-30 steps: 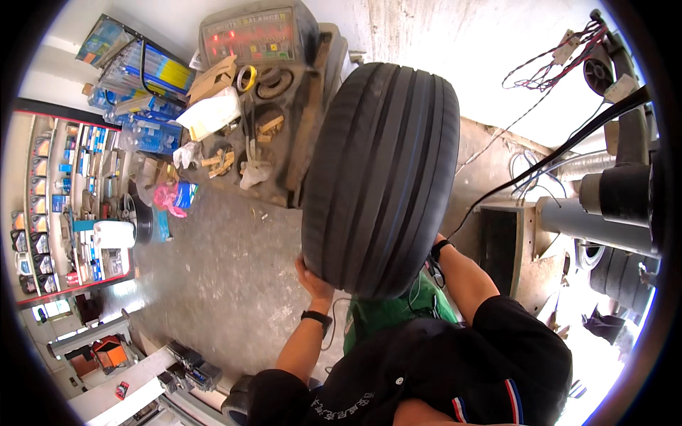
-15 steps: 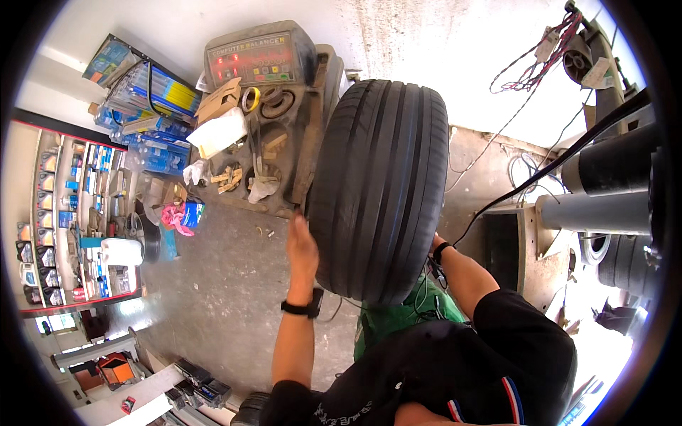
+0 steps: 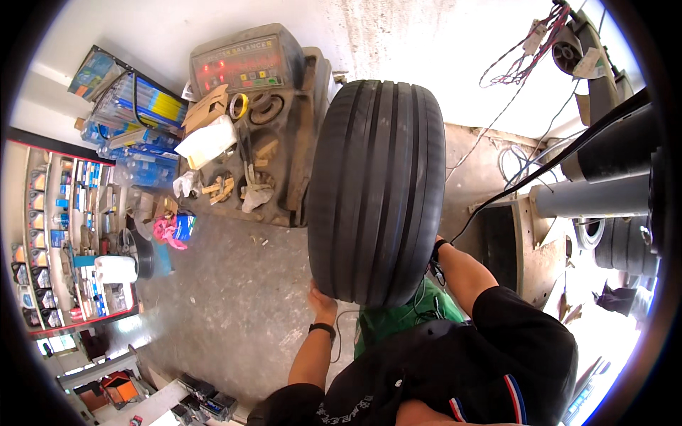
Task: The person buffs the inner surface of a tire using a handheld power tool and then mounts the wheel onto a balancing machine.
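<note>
A large black tire (image 3: pixel 376 192) with grooved tread stands upright in front of me beside the balancing machine, its tread turned toward me. At the tire's lower left edge, my left hand (image 3: pixel 323 304) grips the sidewall, its fingertips partly hidden behind the rubber. A dark band circles that wrist. Beyond the tire's right edge, my right hand (image 3: pixel 438 243) shows only a sliver at the wrist; the tire covers its fingers. The hub and rim are out of sight.
The wheel balancer (image 3: pixel 245 60) has a lit red display and a tray holding yellow tape (image 3: pixel 239 106), a white bottle (image 3: pixel 206 142) and weights. A black cable (image 3: pixel 540 174) crosses at right near a grey cylinder (image 3: pixel 593 204). Green fabric (image 3: pixel 398 319) hangs below the tire. Stocked shelves (image 3: pixel 78 234) stand left.
My left hand has moved down along the tire's left side to its lower edge. The view has shifted slightly; my right hand stays at the tire's right side.
</note>
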The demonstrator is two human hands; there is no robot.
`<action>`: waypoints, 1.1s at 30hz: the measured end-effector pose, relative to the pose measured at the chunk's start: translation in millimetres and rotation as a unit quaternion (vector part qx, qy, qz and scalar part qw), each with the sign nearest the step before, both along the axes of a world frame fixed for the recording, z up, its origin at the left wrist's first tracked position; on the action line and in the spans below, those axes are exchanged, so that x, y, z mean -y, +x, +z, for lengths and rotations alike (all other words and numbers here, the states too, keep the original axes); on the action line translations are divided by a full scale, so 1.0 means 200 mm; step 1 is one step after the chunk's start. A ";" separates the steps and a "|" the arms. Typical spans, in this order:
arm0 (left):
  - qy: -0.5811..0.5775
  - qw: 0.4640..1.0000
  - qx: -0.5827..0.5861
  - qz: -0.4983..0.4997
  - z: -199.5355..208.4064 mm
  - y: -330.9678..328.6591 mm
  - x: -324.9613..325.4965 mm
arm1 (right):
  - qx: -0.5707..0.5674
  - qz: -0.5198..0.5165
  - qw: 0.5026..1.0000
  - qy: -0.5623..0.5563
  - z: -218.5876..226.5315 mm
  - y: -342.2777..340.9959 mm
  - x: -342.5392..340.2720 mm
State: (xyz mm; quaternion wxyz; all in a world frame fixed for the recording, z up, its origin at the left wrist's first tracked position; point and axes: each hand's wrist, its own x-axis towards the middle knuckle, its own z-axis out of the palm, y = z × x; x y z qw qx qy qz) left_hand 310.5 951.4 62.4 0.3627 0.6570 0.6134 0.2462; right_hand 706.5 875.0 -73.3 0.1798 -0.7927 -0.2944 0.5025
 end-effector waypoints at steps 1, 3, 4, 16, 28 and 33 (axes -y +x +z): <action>-0.022 0.993 -0.105 -0.042 -0.03 -0.02 0.02 | 0.006 0.001 1.000 -0.003 0.01 0.01 0.02; -0.136 0.973 -0.176 -0.066 -0.04 -0.06 0.07 | 0.014 -0.001 1.000 -0.012 0.02 0.02 0.07; -0.183 0.957 -0.213 -0.076 -0.01 -0.08 0.04 | 0.018 0.000 1.000 -0.010 0.02 0.03 0.04; 0.009 1.000 0.006 -0.010 1.05 0.85 -0.69 | 0.024 -0.017 0.999 -0.024 0.09 -0.06 0.01; 0.095 0.983 0.156 0.026 0.31 0.27 -0.12 | 0.017 -0.012 1.000 -0.020 0.03 0.00 0.01; -0.138 0.977 -0.161 -0.033 0.07 -0.03 0.10 | 0.020 0.010 1.000 -0.017 0.06 0.06 -0.04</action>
